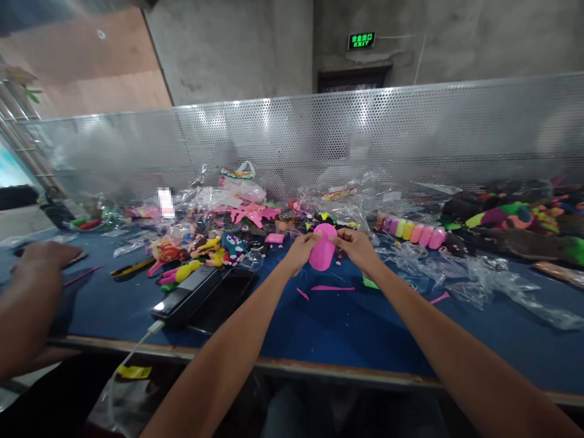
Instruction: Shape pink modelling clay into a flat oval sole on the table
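Observation:
Between my two hands, above the blue table (301, 334), is a flat pink piece of modelling clay (323, 252) with a rounded top and a wider, rounded lower part. My left hand (302, 252) pinches its left edge near the top. At the opposite edge, the fingers of my right hand (354, 244) are closed on it too. Below the clay lie a pink modelling knife (333, 288) and a thin curved pink strip (302, 294). A bright green piece (370, 283) shows partly from behind my right forearm.
A power bank with a white cable (186, 297) lies beside a dark phone (222, 300). Colourful clay figures (205, 252), plastic wrappers (483, 280) and a row of coloured clay packs (413, 232) crowd the back. Another person's hand (43, 267) is at far left. A perforated metal screen (292, 134) stands behind.

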Demonstrator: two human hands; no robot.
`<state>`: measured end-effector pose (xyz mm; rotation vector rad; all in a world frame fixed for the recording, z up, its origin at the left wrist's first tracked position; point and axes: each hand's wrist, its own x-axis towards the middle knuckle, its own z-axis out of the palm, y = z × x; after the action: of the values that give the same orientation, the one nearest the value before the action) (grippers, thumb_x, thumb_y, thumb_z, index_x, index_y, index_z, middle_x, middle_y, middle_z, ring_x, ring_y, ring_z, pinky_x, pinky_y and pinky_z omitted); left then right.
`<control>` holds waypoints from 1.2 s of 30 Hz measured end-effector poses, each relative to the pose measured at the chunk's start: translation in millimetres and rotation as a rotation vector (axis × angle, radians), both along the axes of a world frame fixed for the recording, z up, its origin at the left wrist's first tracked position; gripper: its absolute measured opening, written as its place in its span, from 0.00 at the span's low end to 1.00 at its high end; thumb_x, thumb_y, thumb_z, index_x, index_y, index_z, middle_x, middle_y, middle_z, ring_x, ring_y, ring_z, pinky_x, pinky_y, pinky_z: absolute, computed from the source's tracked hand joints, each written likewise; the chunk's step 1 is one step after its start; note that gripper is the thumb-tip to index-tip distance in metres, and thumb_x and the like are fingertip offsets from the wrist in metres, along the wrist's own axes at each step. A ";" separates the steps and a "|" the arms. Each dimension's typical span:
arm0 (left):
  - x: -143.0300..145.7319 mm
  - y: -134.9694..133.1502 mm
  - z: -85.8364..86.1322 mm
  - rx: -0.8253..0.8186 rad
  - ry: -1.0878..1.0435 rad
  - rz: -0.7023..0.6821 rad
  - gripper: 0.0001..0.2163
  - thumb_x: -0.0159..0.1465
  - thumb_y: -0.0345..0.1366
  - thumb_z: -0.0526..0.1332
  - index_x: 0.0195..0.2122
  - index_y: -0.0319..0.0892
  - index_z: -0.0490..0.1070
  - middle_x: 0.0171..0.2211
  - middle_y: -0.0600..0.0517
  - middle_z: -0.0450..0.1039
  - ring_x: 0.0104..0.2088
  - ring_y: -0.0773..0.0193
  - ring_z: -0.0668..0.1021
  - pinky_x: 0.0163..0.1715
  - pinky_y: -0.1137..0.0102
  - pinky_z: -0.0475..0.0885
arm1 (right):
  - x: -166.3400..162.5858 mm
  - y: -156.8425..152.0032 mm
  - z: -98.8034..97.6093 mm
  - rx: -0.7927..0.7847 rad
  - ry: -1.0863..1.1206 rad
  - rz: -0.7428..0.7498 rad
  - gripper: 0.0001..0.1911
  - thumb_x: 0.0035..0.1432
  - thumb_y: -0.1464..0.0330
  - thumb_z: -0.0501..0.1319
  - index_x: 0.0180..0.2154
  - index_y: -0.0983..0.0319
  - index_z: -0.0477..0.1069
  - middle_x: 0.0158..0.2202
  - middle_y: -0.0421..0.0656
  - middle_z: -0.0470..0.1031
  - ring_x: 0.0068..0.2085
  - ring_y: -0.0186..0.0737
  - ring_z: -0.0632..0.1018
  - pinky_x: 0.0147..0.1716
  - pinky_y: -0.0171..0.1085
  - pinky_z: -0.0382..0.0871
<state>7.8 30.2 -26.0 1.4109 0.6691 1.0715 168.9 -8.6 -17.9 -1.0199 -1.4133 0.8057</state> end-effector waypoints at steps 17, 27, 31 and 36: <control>-0.2 -20.5 17.1 -0.312 -0.118 -0.386 0.18 0.70 0.39 0.47 0.53 0.33 0.68 0.41 0.38 0.78 0.36 0.56 0.82 0.37 0.62 0.78 | -5.2 -0.6 -2.9 0.015 0.223 -0.004 0.19 0.46 0.54 0.67 0.32 0.64 0.75 0.24 0.37 0.71 0.24 0.31 0.67 0.21 0.31 0.61; 2.4 -21.4 15.5 -0.322 -0.160 -0.372 0.18 0.70 0.38 0.47 0.53 0.34 0.67 0.43 0.37 0.77 0.40 0.55 0.81 0.43 0.57 0.76 | -6.4 -4.4 0.2 0.022 0.270 0.042 0.20 0.46 0.55 0.68 0.34 0.64 0.75 0.25 0.38 0.73 0.24 0.31 0.68 0.20 0.30 0.62; 2.5 -20.9 14.6 -0.297 -0.172 -0.360 0.20 0.71 0.42 0.46 0.53 0.34 0.68 0.42 0.37 0.77 0.39 0.55 0.81 0.42 0.58 0.77 | -7.4 -4.7 0.3 0.016 0.263 0.008 0.19 0.46 0.56 0.68 0.35 0.64 0.75 0.25 0.38 0.72 0.23 0.31 0.67 0.18 0.29 0.61; 4.9 -22.2 11.2 -0.259 -0.080 -0.285 0.16 0.69 0.37 0.52 0.48 0.31 0.71 0.37 0.37 0.78 0.34 0.57 0.81 0.37 0.62 0.78 | -7.7 -5.6 -1.6 0.008 0.224 -0.008 0.18 0.46 0.56 0.68 0.34 0.64 0.75 0.22 0.37 0.71 0.20 0.30 0.66 0.18 0.31 0.63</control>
<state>12.7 8.0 -14.9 1.1909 0.5100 0.7825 161.2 -14.2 -19.5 -0.8984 -1.2197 0.8795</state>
